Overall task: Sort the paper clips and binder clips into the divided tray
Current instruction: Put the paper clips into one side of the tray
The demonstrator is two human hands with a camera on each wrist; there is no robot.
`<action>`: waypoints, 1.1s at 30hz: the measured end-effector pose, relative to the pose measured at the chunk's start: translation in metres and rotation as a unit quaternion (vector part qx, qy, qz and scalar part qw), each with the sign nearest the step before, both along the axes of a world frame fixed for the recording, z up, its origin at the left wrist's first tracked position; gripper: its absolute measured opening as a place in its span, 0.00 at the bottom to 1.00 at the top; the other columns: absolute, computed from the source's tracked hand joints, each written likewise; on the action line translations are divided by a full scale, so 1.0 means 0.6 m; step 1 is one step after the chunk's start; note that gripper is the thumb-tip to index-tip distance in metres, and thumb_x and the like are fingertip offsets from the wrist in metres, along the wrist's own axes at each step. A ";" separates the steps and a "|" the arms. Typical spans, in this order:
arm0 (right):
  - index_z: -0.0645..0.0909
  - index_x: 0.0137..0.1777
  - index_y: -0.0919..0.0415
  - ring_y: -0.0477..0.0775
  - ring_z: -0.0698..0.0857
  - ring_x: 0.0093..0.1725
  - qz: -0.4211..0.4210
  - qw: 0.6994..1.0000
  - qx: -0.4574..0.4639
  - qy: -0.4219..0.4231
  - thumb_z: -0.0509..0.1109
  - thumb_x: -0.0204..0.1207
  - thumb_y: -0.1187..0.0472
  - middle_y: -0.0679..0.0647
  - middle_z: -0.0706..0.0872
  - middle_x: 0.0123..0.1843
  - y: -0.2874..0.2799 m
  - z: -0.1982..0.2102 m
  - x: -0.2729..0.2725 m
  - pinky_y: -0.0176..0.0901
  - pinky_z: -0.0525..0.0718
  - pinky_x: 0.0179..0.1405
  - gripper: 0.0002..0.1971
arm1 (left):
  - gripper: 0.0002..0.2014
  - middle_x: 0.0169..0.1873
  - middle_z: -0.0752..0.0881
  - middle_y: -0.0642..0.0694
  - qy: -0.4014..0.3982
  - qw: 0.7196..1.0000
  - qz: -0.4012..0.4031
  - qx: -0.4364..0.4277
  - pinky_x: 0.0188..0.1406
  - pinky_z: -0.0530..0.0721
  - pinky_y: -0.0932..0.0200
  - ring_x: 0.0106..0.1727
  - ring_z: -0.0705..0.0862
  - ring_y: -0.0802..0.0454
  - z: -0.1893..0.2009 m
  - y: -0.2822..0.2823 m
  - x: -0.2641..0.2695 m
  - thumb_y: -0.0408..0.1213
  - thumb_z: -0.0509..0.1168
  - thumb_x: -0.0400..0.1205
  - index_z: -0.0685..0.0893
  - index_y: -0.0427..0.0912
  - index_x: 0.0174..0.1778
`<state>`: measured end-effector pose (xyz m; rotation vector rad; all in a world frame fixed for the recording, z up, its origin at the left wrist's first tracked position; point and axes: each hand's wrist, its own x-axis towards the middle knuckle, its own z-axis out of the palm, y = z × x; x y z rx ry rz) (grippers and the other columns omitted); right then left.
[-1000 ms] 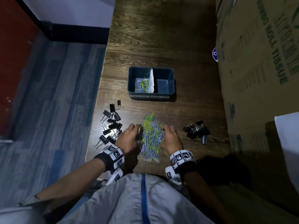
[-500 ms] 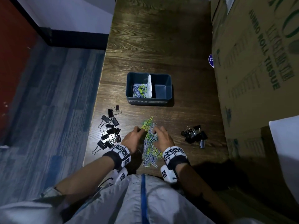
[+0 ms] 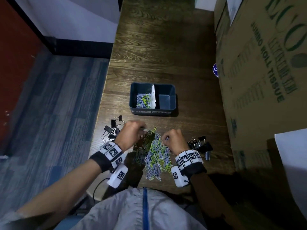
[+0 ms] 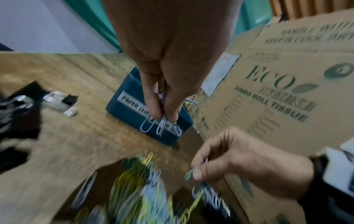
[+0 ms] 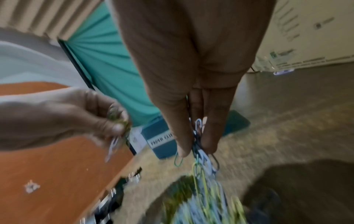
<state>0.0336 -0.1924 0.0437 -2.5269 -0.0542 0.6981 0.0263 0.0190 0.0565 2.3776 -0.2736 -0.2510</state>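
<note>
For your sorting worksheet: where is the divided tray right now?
In the head view, the tray sits mid-table, just beyond the paper clip pile and both hands, with the cardboard box on its right.

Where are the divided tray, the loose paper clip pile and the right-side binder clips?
divided tray [image 3: 172, 98]: head view, right wall of the tray.
paper clip pile [image 3: 156, 156]: head view, middle of the heap.
binder clips [image 3: 201, 145]: head view, middle of the black cluster.
</note>
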 end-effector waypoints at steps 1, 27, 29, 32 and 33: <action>0.91 0.37 0.55 0.48 0.89 0.44 -0.002 1.000 0.007 -0.008 0.79 0.75 0.64 0.50 0.92 0.43 0.000 0.007 0.004 0.50 0.89 0.52 0.06 | 0.06 0.44 0.88 0.49 -0.015 1.000 0.008 -0.006 0.43 0.84 0.73 0.39 0.85 0.63 0.014 0.003 0.019 0.29 0.70 0.80 0.88 0.38 0.51; 0.87 0.65 0.56 0.55 0.89 0.53 0.015 0.980 0.083 -0.181 0.82 0.72 0.60 0.56 0.91 0.55 0.122 0.129 0.209 0.48 0.87 0.54 0.21 | 0.10 0.52 0.82 0.48 0.116 0.981 0.035 0.151 0.41 0.76 0.65 0.54 0.83 0.48 -0.063 0.006 -0.007 0.39 0.68 0.82 0.81 0.45 0.58; 0.87 0.63 0.57 0.54 0.89 0.50 0.014 0.981 0.085 -0.177 0.81 0.73 0.60 0.57 0.91 0.53 0.104 0.102 0.176 0.44 0.87 0.51 0.18 | 0.18 0.61 0.79 0.43 0.144 0.974 0.018 0.176 0.51 0.80 0.54 0.62 0.78 0.45 -0.077 -0.009 -0.013 0.47 0.67 0.83 0.75 0.45 0.67; 0.88 0.58 0.59 0.52 0.90 0.48 0.011 0.991 0.067 -0.116 0.77 0.76 0.63 0.55 0.91 0.51 0.070 0.046 0.116 0.35 0.85 0.44 0.11 | 0.36 0.73 0.69 0.40 0.192 0.963 -0.021 0.186 0.64 0.77 0.41 0.72 0.69 0.42 -0.099 -0.022 -0.016 0.61 0.66 0.78 0.63 0.49 0.77; 0.87 0.57 0.59 0.51 0.90 0.48 0.007 0.995 0.049 -0.084 0.76 0.77 0.63 0.55 0.91 0.52 0.059 0.028 0.099 0.29 0.81 0.40 0.10 | 0.42 0.76 0.66 0.39 0.194 0.962 -0.037 0.188 0.67 0.76 0.39 0.74 0.66 0.40 -0.105 -0.025 -0.018 0.66 0.65 0.75 0.58 0.50 0.80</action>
